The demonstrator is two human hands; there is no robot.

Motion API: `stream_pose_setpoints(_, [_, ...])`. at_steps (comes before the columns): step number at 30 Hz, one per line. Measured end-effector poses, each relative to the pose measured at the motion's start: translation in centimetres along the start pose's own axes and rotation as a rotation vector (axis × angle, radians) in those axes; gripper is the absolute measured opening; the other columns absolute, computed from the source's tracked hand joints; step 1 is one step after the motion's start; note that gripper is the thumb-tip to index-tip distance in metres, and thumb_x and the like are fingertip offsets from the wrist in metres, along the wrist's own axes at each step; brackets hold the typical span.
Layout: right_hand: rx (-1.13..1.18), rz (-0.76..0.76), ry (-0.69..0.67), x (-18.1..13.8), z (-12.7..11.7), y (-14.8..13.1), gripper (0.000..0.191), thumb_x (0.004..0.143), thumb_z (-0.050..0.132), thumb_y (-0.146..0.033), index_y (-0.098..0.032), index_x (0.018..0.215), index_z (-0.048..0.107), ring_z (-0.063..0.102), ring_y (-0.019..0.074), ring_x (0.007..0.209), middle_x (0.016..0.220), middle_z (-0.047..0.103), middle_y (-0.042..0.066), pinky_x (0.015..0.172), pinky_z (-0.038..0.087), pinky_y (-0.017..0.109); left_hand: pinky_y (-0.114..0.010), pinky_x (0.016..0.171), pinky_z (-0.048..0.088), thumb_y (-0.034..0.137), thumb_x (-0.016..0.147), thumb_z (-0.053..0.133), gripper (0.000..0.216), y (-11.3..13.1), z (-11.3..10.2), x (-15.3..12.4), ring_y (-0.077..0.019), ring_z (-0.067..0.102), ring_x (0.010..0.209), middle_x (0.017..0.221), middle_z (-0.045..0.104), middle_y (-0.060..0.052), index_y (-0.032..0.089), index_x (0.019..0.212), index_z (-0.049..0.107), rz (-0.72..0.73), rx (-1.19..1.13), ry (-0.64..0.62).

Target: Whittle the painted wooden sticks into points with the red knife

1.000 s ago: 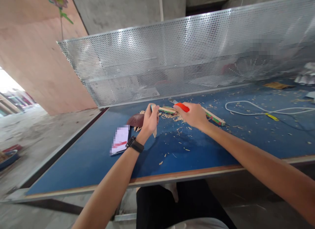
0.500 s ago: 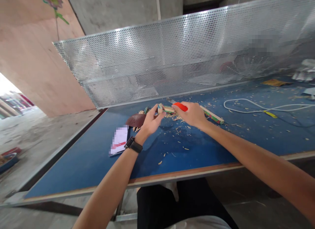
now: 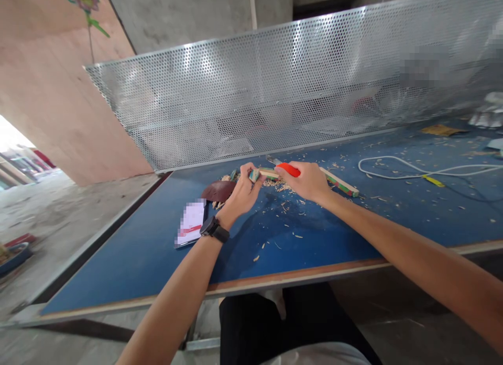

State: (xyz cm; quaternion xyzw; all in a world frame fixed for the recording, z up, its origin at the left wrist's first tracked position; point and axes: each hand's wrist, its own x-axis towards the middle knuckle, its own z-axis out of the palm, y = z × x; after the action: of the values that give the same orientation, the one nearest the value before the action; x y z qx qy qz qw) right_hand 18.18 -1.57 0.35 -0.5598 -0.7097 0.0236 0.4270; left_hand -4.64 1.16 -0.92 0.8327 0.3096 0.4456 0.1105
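Observation:
My left hand is closed on the near end of a short wooden stick with green paint on its sides. In my right hand is a utility knife with an orange-red handle. Its metal blade end points away to the upper left, just beyond the wooden stick. Pale wood shavings lie in a heap under and beside both hands. To the right of my right hand, a longer painted wooden strip rests on the table, partly hidden by that hand.
A phone and a dark brown curved piece lie left of my left hand on the blue table. A white cable loops at the right. Along the back stands a perforated metal panel.
My left hand has turned the wooden stick slightly, so more of its pale side shows. My right hand and the knife stay in nearly the same place.

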Motion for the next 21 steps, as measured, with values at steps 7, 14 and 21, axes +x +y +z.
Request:
stream_pose_setpoints(7, [-0.02,0.007,-0.028,0.01,0.04,0.13,0.063,0.095,0.045,-0.082,-0.027,0.069,0.062,0.059,0.0239,0.064,0.067,0.067,0.007,0.057,0.028,0.036,-0.038,0.091,0.05,0.032,0.106,0.05,0.022,-0.75,0.25,0.32,-0.0153,0.055,0.092,0.107,0.051,-0.004,0.025,0.119,0.034,0.064,0.042,0.14])
stream_pose_setpoints(14, [-0.015,-0.003,-0.027,0.0,0.09,0.23,0.064,0.094,0.045,-0.083,-0.027,0.068,0.06,0.056,0.0229,0.061,0.065,0.067,0.007,0.055,0.027,0.035,-0.038,0.088,0.05,0.029,0.106,0.052,0.026,-0.34,0.29,0.32,-0.0152,0.056,0.092,0.108,0.051,-0.004,0.026,0.12,0.031,0.139,0.093,0.216])
stream_pose_setpoints(21, [-0.005,0.035,-0.055,-0.05,0.03,-0.02,0.065,0.092,0.046,-0.086,-0.026,0.069,0.061,0.054,0.0213,0.059,0.064,0.065,0.005,0.056,0.027,0.035,-0.04,0.089,0.05,0.02,0.102,0.055,0.031,-0.43,-0.09,0.72,-0.0152,0.056,0.095,0.115,0.051,-0.005,0.029,0.117,0.028,0.313,0.196,0.299])
